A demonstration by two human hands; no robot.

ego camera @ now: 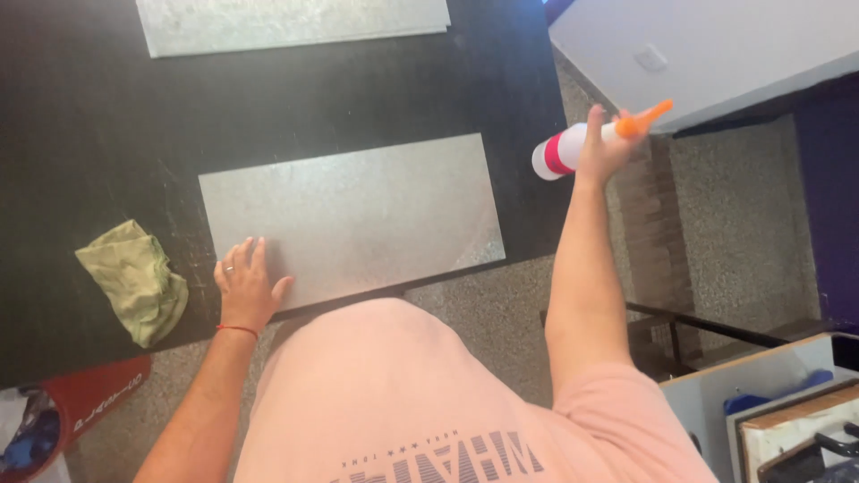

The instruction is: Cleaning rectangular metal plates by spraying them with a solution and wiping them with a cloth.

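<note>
**Left hand flat on the metal sheet, right hand lifting the squeeze bottle**

Your left hand lay palm down on the near left corner of the grey metal sheet, fingers close together and the thumb angled out toward 3 o'clock; it gripped nothing. A ring showed on one finger and a red cord circled the wrist. The sheet rested flat on the black table, its long edge running roughly from 9 to 3 o'clock.

Your right hand was raised off the table's edge, at 2 o'clock from the sheet, fingers wrapped around a white squeeze bottle. The bottle carried a red band near its base and an orange nozzle pointing toward 2 o'clock.

At 9 o'clock from your left hand, a crumpled green cloth sat on the table, well apart from the sheet. A second metal sheet lay at 12 o'clock along the table's far side. A red package with pale lettering sat below the table edge at 8 o'clock.
</note>
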